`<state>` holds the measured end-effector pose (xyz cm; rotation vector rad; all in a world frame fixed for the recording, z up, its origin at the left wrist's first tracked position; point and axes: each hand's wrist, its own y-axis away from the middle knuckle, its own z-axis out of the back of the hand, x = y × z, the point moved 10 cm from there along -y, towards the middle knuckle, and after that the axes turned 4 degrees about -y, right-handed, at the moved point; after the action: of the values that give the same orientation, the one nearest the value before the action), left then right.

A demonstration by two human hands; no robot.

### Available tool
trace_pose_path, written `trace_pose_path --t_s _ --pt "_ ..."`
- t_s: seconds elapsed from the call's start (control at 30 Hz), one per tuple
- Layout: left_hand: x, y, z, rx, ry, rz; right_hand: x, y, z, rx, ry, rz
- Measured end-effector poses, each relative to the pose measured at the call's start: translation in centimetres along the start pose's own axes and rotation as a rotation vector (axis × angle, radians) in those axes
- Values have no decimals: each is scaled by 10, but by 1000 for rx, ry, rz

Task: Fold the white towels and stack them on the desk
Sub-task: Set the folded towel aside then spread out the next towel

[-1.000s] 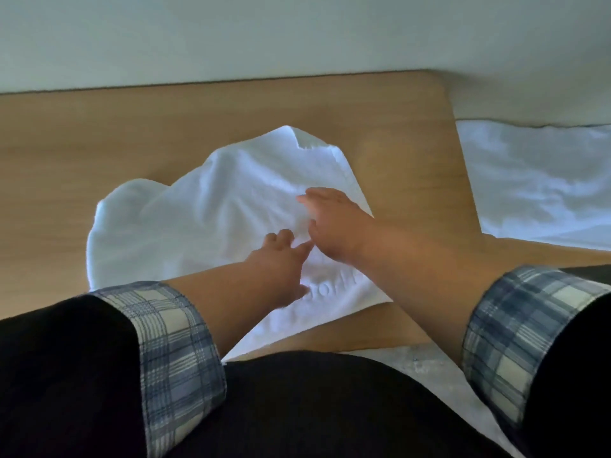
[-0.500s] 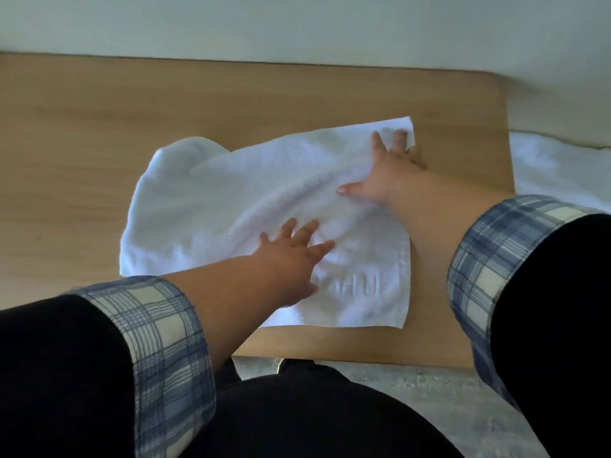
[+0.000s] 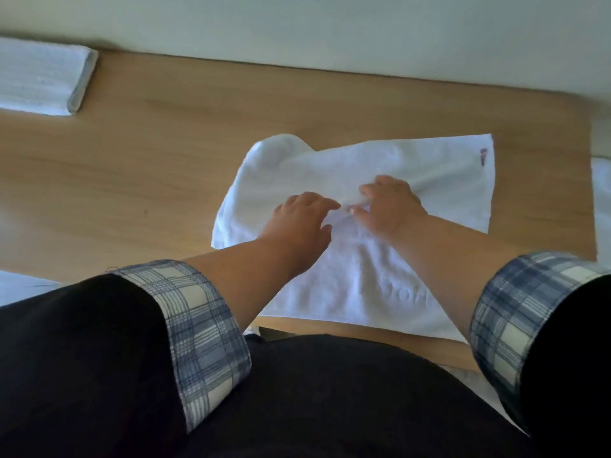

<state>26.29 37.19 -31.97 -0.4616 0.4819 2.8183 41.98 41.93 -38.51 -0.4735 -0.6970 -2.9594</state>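
Right, on my feed the white towel (image 3: pixel 380 180) lies open on the wooden bench (image 3: pixel 148 166), toward its right half, with its near edge along the bench's front edge. Its far right corner is flat and square and carries a small dark tag (image 3: pixel 483 157). Its far left corner is humped up and rumpled. Embossed lettering (image 3: pixel 396 294) runs along the near edge, partly hidden by the right forearm, and I cannot read all of it.

Both hands are on the middle of the towel, close together but not touching. The left hand (image 3: pixel 302 219) rests palm down, its fingers loosely extended toward the other hand and lying on the fabric, gripping nothing that I can see. The right hand (image 3: pixel 388 206) has its knuckles raised and its fingers curled down. A small ridge of cloth is gathered between those fingers and the thumb, so it looks like a pinch on the towel.

A folded towel (image 3: pixel 39 77) sits at the far left of the bench against the wall (image 3: pixel 297 24), well apart from the open one. Blue plaid cuffs (image 3: pixel 198 325) are turned back over dark sleeves on both arms. A strip of white cloth (image 3: pixel 602 206) shows beyond the bench's right end.
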Motion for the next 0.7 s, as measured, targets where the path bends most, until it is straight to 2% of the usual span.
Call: trace_pose_path --t_s 0.1,0.2,0.27,0.3,0.37,0.47,0.53,0.6,0.7 --pt "76 12 27 -180 105 278 16 -11 9 -30 37 -107" --pt "152 21 34 -254 248 595 75 -25 31 -136 15 -24" --pt "194 19 26 -178 359 764 128 -33 34 -116 -157 65" --pt "207 14 18 -87 405 789 154 -37 31 -87 -234 96" --pt "216 5 6 93 470 733 199 -47 23 -43 -295 99" --pt "213 -9 6 275 400 504 229 -65 1 46 -323 -85" --pt "214 -11 13 286 394 431 229 -70 -10 92 -269 -232" --pt "222 -9 30 221 502 432 223 -74 -9 92 -266 -352" --pt "232 -5 53 153 614 365 219 -76 -2 39 -447 -500"
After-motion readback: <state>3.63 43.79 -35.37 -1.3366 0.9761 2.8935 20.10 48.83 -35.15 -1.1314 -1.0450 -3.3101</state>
